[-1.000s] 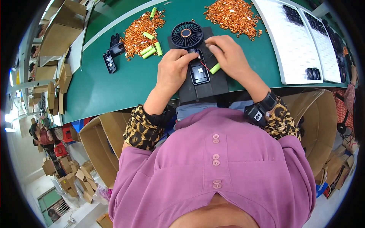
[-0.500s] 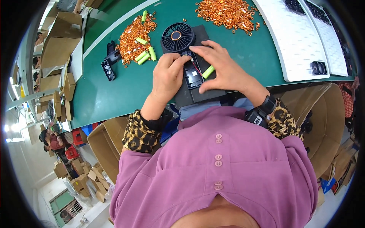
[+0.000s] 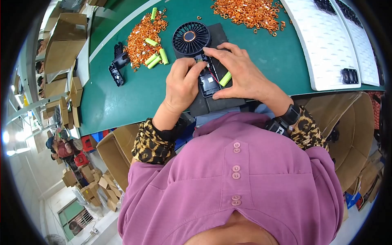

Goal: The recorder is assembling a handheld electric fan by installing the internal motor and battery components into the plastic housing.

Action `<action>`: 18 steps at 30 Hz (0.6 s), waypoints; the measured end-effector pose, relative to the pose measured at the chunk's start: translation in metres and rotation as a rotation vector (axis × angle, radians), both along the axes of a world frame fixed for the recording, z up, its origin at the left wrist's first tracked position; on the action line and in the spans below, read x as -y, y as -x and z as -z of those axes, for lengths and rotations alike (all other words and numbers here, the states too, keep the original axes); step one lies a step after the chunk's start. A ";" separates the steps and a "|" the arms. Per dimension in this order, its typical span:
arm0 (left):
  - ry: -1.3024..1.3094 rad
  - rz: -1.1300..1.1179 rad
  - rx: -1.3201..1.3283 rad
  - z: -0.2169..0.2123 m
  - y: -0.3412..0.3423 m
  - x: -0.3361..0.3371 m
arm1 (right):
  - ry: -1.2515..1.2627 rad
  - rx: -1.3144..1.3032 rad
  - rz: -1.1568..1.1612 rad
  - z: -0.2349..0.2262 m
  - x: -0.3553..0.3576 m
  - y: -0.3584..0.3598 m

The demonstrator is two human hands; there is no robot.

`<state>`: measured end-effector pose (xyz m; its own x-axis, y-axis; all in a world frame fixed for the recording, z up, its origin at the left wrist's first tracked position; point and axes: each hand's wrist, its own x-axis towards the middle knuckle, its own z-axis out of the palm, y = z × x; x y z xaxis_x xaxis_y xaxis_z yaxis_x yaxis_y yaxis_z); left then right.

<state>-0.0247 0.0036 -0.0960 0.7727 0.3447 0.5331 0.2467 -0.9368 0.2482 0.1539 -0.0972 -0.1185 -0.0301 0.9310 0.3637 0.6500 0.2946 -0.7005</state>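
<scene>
Both hands on black fan [image 3: 191, 38] handle, over dark mat [image 3: 216, 104]. Left hand [image 3: 182, 83] fingers curled onto handle; right hand [image 3: 241, 75] fingers spread, green battery [image 3: 225, 79] beneath.

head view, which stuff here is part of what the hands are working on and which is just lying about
In hand:
left hand
right hand
black fan with open handle
green cell by the handle
dark mat

Lying about:
loose green cells
copper parts piles
black handle shells
white trays
cardboard boxes
</scene>
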 end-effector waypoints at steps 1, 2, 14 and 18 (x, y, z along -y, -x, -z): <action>-0.015 0.006 -0.017 0.000 0.000 0.000 | -0.012 -0.004 0.003 0.001 0.000 0.000; -0.014 0.007 -0.020 0.001 0.000 0.000 | -0.023 -0.007 0.007 0.002 0.000 0.000; 0.025 -0.073 0.048 0.006 0.000 0.002 | -0.083 -0.050 -0.003 0.004 0.000 0.001; 0.011 -0.072 0.039 0.005 -0.001 0.003 | -0.078 -0.047 0.003 0.004 0.000 0.002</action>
